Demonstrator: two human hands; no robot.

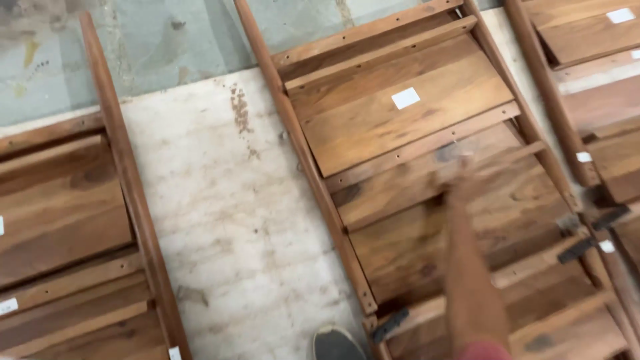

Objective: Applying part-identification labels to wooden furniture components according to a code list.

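My right hand (pixel 457 175) reaches forward over the middle wooden frame (pixel 400 120), which lies flat on the floor. The hand is motion-blurred, so its fingers and grip cannot be made out; it hovers at or touches a cross slat (pixel 427 143) below the panel with a white sticker (pixel 405 98). My forearm (pixel 470 280) runs up from the bottom edge, with a red sleeve edge at its base. My left hand is out of the picture.
A similar wooden frame (pixel 67 213) lies at the left and another (pixel 593 80) at the right. Pale worn floor (pixel 227 213) runs between them. My dark shoe toe (pixel 337 345) shows at the bottom. Black metal brackets (pixel 577 249) sit on the middle frame's edges.
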